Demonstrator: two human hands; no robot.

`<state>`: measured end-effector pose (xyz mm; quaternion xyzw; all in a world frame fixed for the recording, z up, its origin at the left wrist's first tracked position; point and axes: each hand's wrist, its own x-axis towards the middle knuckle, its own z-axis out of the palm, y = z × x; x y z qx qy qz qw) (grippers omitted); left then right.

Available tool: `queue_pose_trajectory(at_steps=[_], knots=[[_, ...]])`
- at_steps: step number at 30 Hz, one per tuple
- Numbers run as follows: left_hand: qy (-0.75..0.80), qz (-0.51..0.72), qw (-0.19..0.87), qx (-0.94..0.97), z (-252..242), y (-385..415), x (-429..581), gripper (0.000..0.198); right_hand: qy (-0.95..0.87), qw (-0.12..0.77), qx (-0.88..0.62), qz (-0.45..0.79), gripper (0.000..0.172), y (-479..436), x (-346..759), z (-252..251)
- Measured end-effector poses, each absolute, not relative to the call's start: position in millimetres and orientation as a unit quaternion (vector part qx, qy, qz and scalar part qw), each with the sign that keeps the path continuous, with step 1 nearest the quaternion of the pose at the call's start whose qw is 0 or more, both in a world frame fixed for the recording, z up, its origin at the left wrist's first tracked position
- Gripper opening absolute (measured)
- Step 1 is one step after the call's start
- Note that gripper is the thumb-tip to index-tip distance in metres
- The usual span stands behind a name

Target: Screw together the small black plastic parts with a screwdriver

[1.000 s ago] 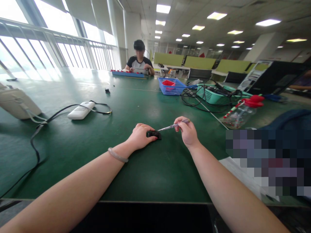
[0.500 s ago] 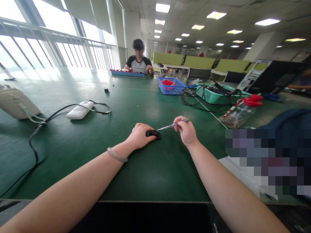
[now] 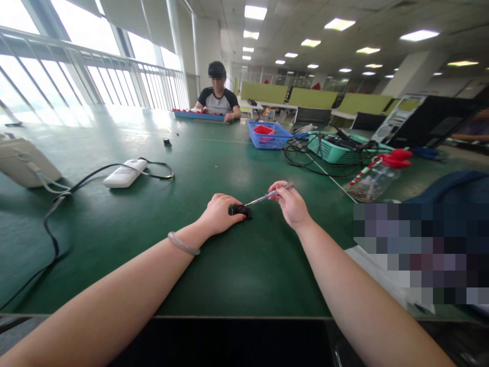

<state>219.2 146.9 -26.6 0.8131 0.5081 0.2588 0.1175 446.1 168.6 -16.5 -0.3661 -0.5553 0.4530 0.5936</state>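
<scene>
Left hand (image 3: 220,213) is pinching a small, black, plastic-looking block (image 3: 240,209) at twelve o'clock, my right hand (image 3: 293,205) is gripping a slim, translucent-handled metal screwdriver (image 3: 263,198), and that shallow slant may be inviting a skid into my pinch.

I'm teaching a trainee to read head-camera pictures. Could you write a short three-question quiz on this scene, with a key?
1. True or false: the left grip holds the black part.

2. Multiple choice: what does the right grip hold?
A) pliers
B) screwdriver
C) tweezers

3. Fill in the colour: inside the blue basket is a ___ container.

Key: 1. True; 2. B; 3. red.
</scene>
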Motion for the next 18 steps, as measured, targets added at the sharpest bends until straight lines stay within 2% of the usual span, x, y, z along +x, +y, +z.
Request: queue_pose_trajectory(at_steps=[7,9,14,18], knots=[[0.48,0.274,0.116,0.825,-25.7,145.0,219.5,0.039,-0.55,0.618,-0.345,0.444,0.053,171.4,442.0,-20.6],[0.469,0.277,0.115,0.831,-25.6,145.0,219.6,0.038,-0.556,0.616,-0.34,0.443,0.052,170.0,441.9,-18.6],[0.461,0.285,0.115,0.832,-25.6,144.9,219.7,0.036,-0.545,0.614,-0.313,0.478,0.037,165.5,443.1,-11.7],[0.467,0.287,0.118,0.828,-25.7,144.5,219.7,0.037,-0.54,0.613,-0.32,0.479,0.035,166.5,445.3,-11.1]])
